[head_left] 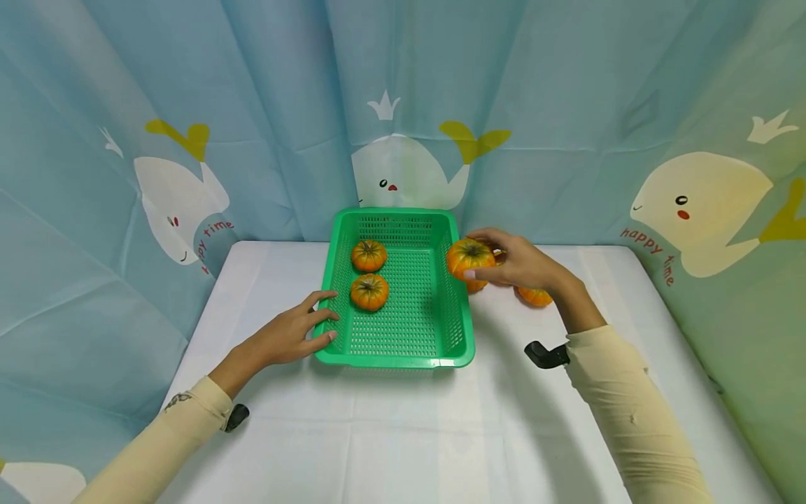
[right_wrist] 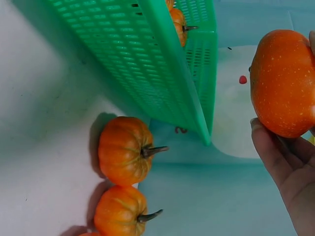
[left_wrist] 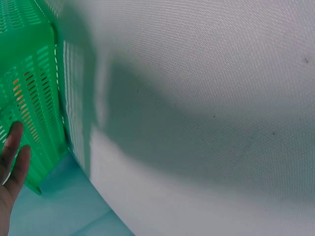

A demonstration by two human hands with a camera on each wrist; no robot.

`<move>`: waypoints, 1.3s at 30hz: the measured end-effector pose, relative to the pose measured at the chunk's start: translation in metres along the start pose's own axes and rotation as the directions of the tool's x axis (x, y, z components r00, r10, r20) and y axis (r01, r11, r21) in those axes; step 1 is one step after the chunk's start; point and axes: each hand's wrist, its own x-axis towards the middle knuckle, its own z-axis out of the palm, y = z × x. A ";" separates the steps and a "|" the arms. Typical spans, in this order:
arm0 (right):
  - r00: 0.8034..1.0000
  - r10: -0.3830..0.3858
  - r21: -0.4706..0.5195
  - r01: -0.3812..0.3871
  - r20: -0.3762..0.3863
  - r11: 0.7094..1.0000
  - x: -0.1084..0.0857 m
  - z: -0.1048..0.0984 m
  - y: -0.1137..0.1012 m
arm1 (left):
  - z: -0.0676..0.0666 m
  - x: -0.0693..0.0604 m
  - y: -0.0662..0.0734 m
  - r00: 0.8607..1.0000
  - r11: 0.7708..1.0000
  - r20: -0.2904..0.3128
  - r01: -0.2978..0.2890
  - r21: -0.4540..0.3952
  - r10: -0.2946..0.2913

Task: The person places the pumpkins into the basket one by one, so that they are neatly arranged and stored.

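A green basket (head_left: 403, 362) stands on the white table, with two small orange pumpkins (head_left: 369, 256) (head_left: 369, 292) in its left part. My left hand (head_left: 286, 334) touches the basket's left rim with spread fingers; in the left wrist view its fingers (left_wrist: 18, 167) lie by the perforated wall. My right hand (head_left: 519, 262) grips another pumpkin (head_left: 469, 258) by the basket's right rim. The right wrist view shows that pumpkin (right_wrist: 284, 82) raised, its underside held by the fingers (right_wrist: 275, 157) of my right hand.
Right of the basket, more pumpkins lie on the table, one (head_left: 535, 297) partly behind my right wrist. Two of them (right_wrist: 125, 151) (right_wrist: 120, 211) show close to the basket wall in the right wrist view. A blue curtain (head_left: 283, 105) with whale pictures hangs behind the table.
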 end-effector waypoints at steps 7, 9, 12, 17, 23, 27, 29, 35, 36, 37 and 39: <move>0.999 -0.027 0.018 0.027 0.029 0.999 0.007 0.002 -0.005 | 0.000 0.001 0.000 1.000 1.000 0.001 0.001 -0.001 -0.001; 0.999 -0.033 0.015 0.032 0.033 0.999 0.009 0.002 -0.007 | 0.000 0.001 0.000 1.000 1.000 0.000 -0.001 -0.001 0.001; 0.998 -0.051 -0.001 0.051 0.039 0.999 0.012 0.003 -0.009 | 0.000 0.001 0.000 1.000 1.000 -0.001 -0.004 0.001 0.004; 0.996 -0.065 -0.008 0.065 0.057 0.998 0.016 0.004 -0.013 | 0.000 0.000 0.001 1.000 1.000 -0.004 -0.008 0.001 0.008; 0.994 -0.081 0.013 0.080 0.072 0.997 0.023 0.006 -0.018 | -0.001 0.000 0.002 1.000 1.000 -0.002 -0.005 -0.003 0.005; 0.994 -0.089 0.014 0.088 0.070 0.996 0.028 0.008 -0.020 | -0.002 0.000 0.003 1.000 1.000 0.001 -0.001 -0.006 0.001; 0.993 -0.094 0.008 0.094 0.067 0.996 0.030 0.009 -0.021 | -0.002 0.000 0.002 1.000 1.000 0.001 -0.003 -0.001 0.003; 0.991 -0.112 0.024 0.111 0.072 0.994 0.039 0.013 -0.023 | 0.000 0.000 0.000 1.000 1.000 -0.005 -0.008 0.010 0.008; 0.991 -0.114 0.033 0.111 0.074 0.993 0.040 0.014 -0.024 | 0.000 0.000 0.000 1.000 1.000 -0.006 -0.008 0.009 0.008; 0.990 -0.118 0.042 0.115 0.076 0.992 0.042 0.015 -0.024 | 0.000 0.000 0.000 1.000 1.000 -0.006 -0.009 0.009 0.009; 0.990 -0.118 0.053 0.114 0.081 0.992 0.044 0.017 -0.025 | 0.000 0.000 0.000 1.000 1.000 -0.008 -0.010 0.009 0.010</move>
